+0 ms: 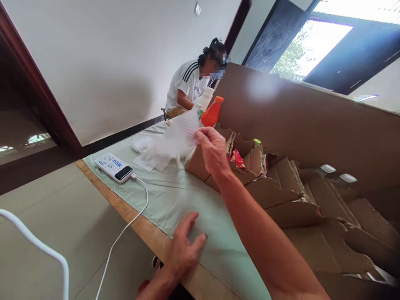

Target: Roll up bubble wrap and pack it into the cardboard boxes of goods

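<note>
My right hand (213, 150) reaches out over the table and pinches the edge of a clear sheet of bubble wrap (181, 131), which hangs to the left of its fingers. More bubble wrap (153, 160) lies on the green cloth below. Just beyond the hand stand an orange bottle (212, 111) and a white bottle (204, 99). Close to the table's front edge, my left hand (186, 246) hovers above the cloth, fingers apart and holding nothing; it is slightly blurred.
A divided cardboard box (265, 191) fills the right side, with white-capped bottles (327, 170) and a red packet (238, 159) inside. On the green cloth (200, 200) lies a white power bank (115, 167) with a cable (125, 227) trailing off the edge. A person (187, 83) sits at the far end.
</note>
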